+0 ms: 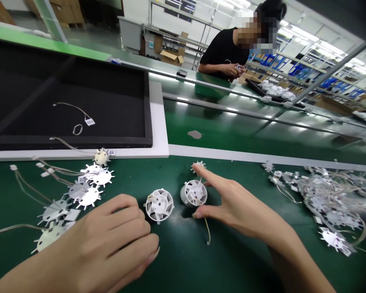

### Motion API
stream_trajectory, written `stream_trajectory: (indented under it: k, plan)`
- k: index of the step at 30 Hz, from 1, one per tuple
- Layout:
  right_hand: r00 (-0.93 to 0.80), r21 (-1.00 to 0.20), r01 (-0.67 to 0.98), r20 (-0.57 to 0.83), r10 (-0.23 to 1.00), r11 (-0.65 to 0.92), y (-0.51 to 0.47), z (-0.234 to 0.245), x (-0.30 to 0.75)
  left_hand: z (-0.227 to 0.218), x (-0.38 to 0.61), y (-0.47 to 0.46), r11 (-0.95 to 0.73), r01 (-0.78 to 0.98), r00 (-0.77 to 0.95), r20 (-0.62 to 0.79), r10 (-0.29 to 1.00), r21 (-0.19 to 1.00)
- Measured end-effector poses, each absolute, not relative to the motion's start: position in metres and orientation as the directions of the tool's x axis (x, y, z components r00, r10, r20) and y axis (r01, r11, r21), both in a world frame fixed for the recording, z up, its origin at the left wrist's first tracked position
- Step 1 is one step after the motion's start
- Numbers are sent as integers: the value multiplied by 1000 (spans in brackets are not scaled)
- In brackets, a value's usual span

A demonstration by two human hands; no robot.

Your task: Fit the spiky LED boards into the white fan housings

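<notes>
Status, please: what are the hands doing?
Left hand curled beside first fan. Right hand open, spanning second fan, forefinger at small cog. Wired parts heaped further right.

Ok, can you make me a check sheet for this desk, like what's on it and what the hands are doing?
Surface: green mat, partly covered with parts.
Job's things: left fan housing, right fan housing, small spiked disc.
Clutter: flat spiked discs at left; heap of wired discs at right.
Hands: left hand curled on the mat beside the left fan housing, what is under it hidden; right hand open, forefinger at the small spiked disc, thumb beside the right fan housing.
Cables: wire trailing from the right fan housing; tagged wire in the black tray.
Surroundings: co-worker across the conveyor.
</notes>
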State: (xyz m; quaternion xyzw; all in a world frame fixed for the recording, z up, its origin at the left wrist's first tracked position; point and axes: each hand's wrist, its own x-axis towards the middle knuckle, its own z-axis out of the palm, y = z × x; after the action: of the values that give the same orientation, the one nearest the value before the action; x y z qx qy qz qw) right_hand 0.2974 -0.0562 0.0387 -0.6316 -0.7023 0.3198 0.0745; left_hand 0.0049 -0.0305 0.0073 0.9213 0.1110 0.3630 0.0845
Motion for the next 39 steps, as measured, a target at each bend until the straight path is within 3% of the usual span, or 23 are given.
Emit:
stream_trajectory:
  k: [9,17,25,33,39]
  plan:
    - [-238,-430,895,-240,941,117,-55,36,288,4,6,-30,-960,150,707,653,270,235]
    - [-291,-418,891,-230,929,176,-58,32,280,5,7,-29,-959,151,716,642,273,240]
    - [-437,-473,807,-76,896,353,-60,25,287,8,9,-25,-964,164,781,569,256,209]
    - [-217,-508,838,29,976,202,-58,31,286,-15,5,-23,-926,343,786,492,374,156]
    - [-216,-581,794,8,976,180,-58,30,286,-16,2,-24,-889,444,734,524,431,110]
